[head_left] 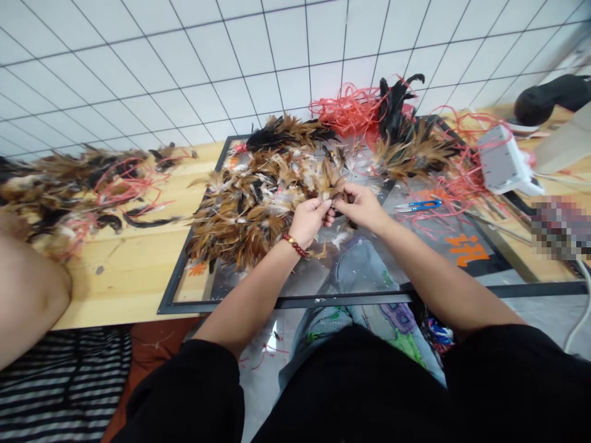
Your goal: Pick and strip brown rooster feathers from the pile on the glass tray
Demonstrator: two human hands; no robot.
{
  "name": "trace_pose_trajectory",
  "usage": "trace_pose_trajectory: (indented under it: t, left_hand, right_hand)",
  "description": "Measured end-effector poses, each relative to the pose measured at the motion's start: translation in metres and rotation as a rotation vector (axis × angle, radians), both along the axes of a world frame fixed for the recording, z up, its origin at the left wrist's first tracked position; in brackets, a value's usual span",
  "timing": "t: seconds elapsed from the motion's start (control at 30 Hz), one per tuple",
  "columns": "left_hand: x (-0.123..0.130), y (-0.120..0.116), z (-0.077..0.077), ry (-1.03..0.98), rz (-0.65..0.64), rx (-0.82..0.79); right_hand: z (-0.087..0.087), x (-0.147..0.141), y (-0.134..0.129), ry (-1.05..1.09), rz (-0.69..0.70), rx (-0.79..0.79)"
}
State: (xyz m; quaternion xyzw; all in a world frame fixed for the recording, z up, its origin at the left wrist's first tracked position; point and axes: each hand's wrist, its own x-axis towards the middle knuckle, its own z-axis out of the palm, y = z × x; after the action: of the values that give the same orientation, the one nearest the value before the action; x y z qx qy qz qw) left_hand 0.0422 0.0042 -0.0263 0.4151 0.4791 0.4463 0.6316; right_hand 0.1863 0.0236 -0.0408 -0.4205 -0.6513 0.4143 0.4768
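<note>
My left hand (pixel 313 220), with a red beaded bracelet at the wrist, pinches the base of a small brown feather bunch (pixel 327 178). Close against it, my right hand (pixel 357 204) has its fingers closed at the same spot, and the feathers stick up between the two. What the right fingertips grip is too small to tell. To the left and behind lies a large heap of brown feathers (pixel 249 212) on a black-framed glass panel (pixel 295 303).
Blue thread snips (pixel 419 206) lie right of my hands. Behind are red strings (pixel 348 111), black feathers (pixel 392 107) and a white box (pixel 505 160). Another person's arm (pixel 32 289) rests at the left by more feathers (pixel 60 178). A tiled wall (pixel 194 55) stands behind.
</note>
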Motion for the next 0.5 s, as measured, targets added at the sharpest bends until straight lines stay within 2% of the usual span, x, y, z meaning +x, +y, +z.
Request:
trace_pose_trajectory:
  t: [0.1,0.2,0.23,0.3,0.4,0.5]
  left_hand:
    - [-0.002,0.002,0.000,0.023,0.058,0.033]
    - [-0.005,0.005,0.003,-0.108,0.140,0.033]
    - [-0.005,0.005,0.004,-0.154,0.157,0.029]
    - [-0.006,0.006,0.005,-0.211,0.179,0.019]
    - [-0.007,0.006,0.005,-0.223,0.193,0.011]
    - [-0.007,0.006,0.004,-0.217,0.191,0.008]
  right_hand:
    - [0.002,0.012,0.006,-0.125,-0.177,0.123]
    - [-0.003,0.031,0.017,-0.301,-0.422,0.190]
    - [-0.007,0.036,0.021,-0.371,-0.454,0.185]
    - [-0.016,0.042,0.026,-0.486,-0.483,0.154]
    - [-0.025,0.041,0.026,-0.609,-0.448,0.143]
    - [-0.022,0.037,0.025,-0.505,-0.371,0.122]
